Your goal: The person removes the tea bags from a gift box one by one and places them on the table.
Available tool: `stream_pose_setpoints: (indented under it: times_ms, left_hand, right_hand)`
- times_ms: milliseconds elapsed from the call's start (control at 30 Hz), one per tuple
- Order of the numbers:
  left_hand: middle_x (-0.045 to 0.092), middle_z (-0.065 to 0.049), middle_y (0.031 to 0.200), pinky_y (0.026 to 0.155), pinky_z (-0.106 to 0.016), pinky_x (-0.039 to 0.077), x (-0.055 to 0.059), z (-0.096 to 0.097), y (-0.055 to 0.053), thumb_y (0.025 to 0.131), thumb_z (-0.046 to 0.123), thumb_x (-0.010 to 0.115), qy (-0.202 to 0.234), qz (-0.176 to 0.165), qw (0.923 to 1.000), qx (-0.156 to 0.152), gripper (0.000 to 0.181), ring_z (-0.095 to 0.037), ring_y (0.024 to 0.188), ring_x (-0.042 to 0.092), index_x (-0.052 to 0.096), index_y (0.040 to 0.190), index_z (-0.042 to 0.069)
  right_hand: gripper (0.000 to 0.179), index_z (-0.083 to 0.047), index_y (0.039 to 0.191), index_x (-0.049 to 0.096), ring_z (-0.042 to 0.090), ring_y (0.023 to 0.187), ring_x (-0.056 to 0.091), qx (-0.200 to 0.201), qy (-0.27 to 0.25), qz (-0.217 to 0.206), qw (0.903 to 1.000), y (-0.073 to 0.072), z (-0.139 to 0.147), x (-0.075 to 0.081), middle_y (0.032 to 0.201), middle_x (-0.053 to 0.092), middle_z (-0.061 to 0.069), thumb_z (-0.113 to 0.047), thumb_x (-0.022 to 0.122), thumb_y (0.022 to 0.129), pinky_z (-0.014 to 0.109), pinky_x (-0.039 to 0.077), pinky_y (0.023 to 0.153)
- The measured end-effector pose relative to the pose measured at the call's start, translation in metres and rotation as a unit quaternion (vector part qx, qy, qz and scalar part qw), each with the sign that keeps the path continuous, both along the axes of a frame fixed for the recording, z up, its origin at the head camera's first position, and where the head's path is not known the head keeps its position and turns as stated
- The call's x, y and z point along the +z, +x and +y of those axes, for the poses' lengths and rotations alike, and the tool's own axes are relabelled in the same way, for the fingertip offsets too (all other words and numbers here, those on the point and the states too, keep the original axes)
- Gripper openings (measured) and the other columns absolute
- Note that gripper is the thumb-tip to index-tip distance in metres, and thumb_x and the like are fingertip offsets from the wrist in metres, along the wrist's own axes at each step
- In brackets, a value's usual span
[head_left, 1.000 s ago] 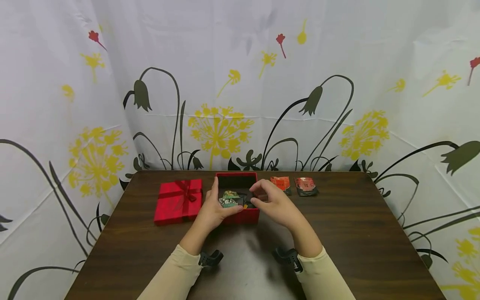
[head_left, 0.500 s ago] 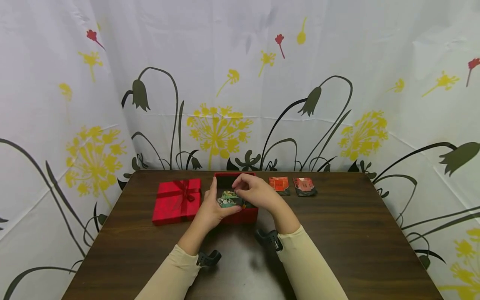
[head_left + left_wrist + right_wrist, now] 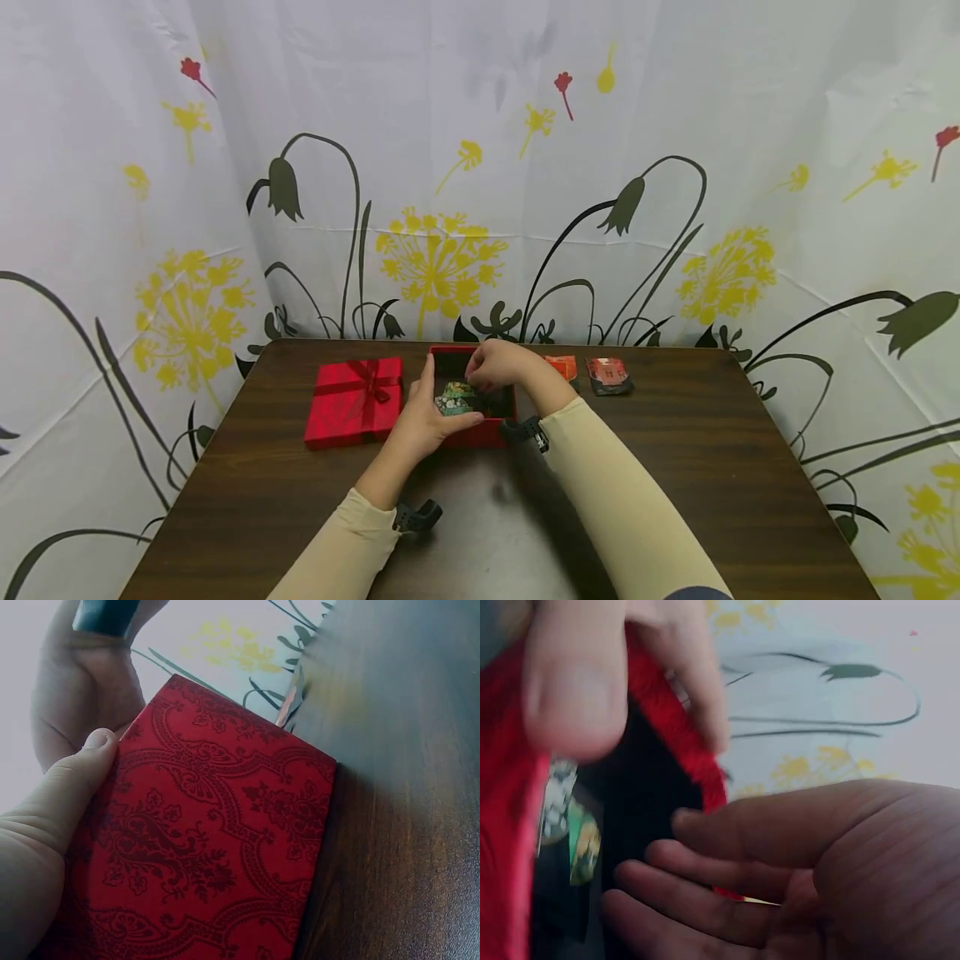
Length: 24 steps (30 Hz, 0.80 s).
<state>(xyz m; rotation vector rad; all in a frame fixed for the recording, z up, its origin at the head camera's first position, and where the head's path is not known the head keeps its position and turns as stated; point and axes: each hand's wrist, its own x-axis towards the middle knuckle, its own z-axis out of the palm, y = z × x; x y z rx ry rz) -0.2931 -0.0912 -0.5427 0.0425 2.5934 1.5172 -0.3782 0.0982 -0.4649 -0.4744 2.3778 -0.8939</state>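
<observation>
Near a green-and-yellow packet [image 3: 587, 846], the bare right hand [image 3: 825, 859] reached into the red, black-lined box [image 3: 508, 847] that the bare left hand [image 3: 604, 656] gripped.

Red box [image 3: 480, 435]: open at top; left wall and near rim fenced by left hand [image 3: 422, 425], far right of the mouth filled by right hand [image 3: 501, 367].
Green packets [image 3: 454, 402]: occupying left of interior.
Red lid [image 3: 333, 408]: obstacle, just beside left hand.
Orange packet [image 3: 564, 367], dark-edged packet [image 3: 610, 377]: low obstacles, right of box.
Curtain [image 3: 480, 100]: barrier behind far edge.
Free room: bench [image 3: 735, 475] right of right sleeve [image 3: 622, 500]; gap between forearms, narrowed by dark wrist mounts [image 3: 418, 517].
</observation>
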Motion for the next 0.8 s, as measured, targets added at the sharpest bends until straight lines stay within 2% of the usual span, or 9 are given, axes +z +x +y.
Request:
stream_pose_setpoints:
  times_ms: [133, 167, 233, 300, 367, 467, 533, 667, 800]
  left_hand:
    - [0.022, -0.028, 0.174, 0.121, -0.070, 0.040, 0.001, -0.001, 0.000, 0.084, 0.051, 0.094, -0.003, -0.001, 1.0000, -0.002, 0.138, -0.052, 0.154, 0.041, -0.005, 0.177, 0.027]
    - [0.023, -0.028, 0.173, 0.121, -0.070, 0.040, 0.001, -0.001, 0.000, 0.084, 0.051, 0.094, -0.004, 0.000, 1.0000, -0.002, 0.138, -0.052, 0.153, 0.042, -0.005, 0.177, 0.026]
    - [0.025, -0.029, 0.172, 0.120, -0.070, 0.041, 0.001, -0.002, 0.000, 0.083, 0.051, 0.094, -0.005, 0.002, 1.0000, 0.001, 0.138, -0.051, 0.150, 0.045, -0.004, 0.177, 0.025]
    - [0.025, -0.029, 0.172, 0.120, -0.069, 0.042, 0.001, -0.003, 0.000, 0.083, 0.051, 0.095, -0.006, 0.006, 1.0000, 0.001, 0.139, -0.051, 0.149, 0.046, -0.004, 0.177, 0.024]
    - [0.025, -0.030, 0.172, 0.120, -0.069, 0.042, 0.000, -0.004, 0.000, 0.083, 0.050, 0.095, -0.005, 0.010, 0.9999, 0.002, 0.139, -0.051, 0.149, 0.046, -0.004, 0.177, 0.024]
    - [0.024, -0.030, 0.173, 0.121, -0.070, 0.040, -0.001, -0.004, 0.000, 0.083, 0.050, 0.095, -0.006, 0.012, 0.9999, 0.000, 0.139, -0.052, 0.153, 0.042, -0.005, 0.177, 0.024]
    - [0.022, -0.031, 0.173, 0.122, -0.070, 0.039, -0.002, -0.003, 0.000, 0.083, 0.050, 0.095, -0.004, 0.013, 0.9999, -0.003, 0.139, -0.052, 0.156, 0.039, -0.005, 0.177, 0.024]
    - [0.022, -0.030, 0.174, 0.122, -0.072, 0.039, -0.003, -0.002, 0.000, 0.083, 0.051, 0.094, -0.004, 0.011, 0.9999, -0.003, 0.139, -0.053, 0.156, 0.038, -0.004, 0.177, 0.023]
    - [0.024, -0.029, 0.174, 0.121, -0.071, 0.040, -0.002, -0.001, 0.000, 0.083, 0.052, 0.094, -0.011, 0.008, 0.9999, 0.002, 0.139, -0.052, 0.155, 0.041, -0.003, 0.177, 0.024]
  right_hand:
    - [0.026, 0.006, 0.124, 0.076, 0.030, 0.108, 0.079, -0.009, 0.010, -0.061, 0.9980, -0.010, 0.000, 0.004, 0.121, 0.078, 0.017, -0.010, 0.069, 0.104, 0.040, 0.066, 0.094]
    - [0.027, 0.007, 0.124, 0.076, 0.029, 0.107, 0.078, -0.010, 0.012, -0.076, 0.9970, -0.012, -0.001, 0.005, 0.119, 0.079, 0.016, -0.010, 0.070, 0.104, 0.039, 0.066, 0.094]
    - [0.031, 0.010, 0.124, 0.074, 0.023, 0.093, 0.072, -0.006, 0.015, -0.107, 0.9941, -0.016, -0.003, 0.007, 0.104, 0.074, 0.011, -0.013, 0.069, 0.104, 0.036, 0.063, 0.091]
    - [0.033, 0.009, 0.124, 0.074, 0.021, 0.091, 0.069, -0.003, 0.023, -0.125, 0.9919, -0.018, -0.007, 0.009, 0.102, 0.070, 0.006, -0.017, 0.071, 0.103, 0.038, 0.061, 0.092]
    - [0.036, 0.008, 0.126, 0.073, 0.025, 0.097, 0.070, -0.006, 0.027, -0.144, 0.9891, -0.020, -0.011, 0.010, 0.107, 0.070, 0.008, -0.019, 0.072, 0.103, 0.043, 0.060, 0.098]
    - [0.035, 0.001, 0.130, 0.074, 0.040, 0.126, 0.070, -0.019, 0.037, -0.161, 0.9861, -0.022, -0.015, 0.009, 0.133, 0.071, 0.017, -0.020, 0.075, 0.101, 0.056, 0.056, 0.111]
    - [0.034, -0.002, 0.130, 0.074, 0.045, 0.135, 0.065, -0.020, 0.048, -0.171, 0.9839, -0.023, -0.016, 0.007, 0.143, 0.067, 0.021, -0.021, 0.076, 0.101, 0.061, 0.053, 0.114]
    - [0.031, -0.005, 0.126, 0.076, 0.046, 0.131, 0.067, -0.018, 0.057, -0.178, 0.9822, -0.025, -0.016, 0.005, 0.143, 0.067, 0.022, -0.022, 0.078, 0.100, 0.064, 0.056, 0.108]
    - [0.037, -0.003, 0.133, 0.074, 0.042, 0.124, 0.071, -0.006, 0.048, -0.183, 0.9820, -0.027, -0.014, 0.002, 0.140, 0.069, 0.019, -0.021, 0.077, 0.101, 0.059, 0.058, 0.105]
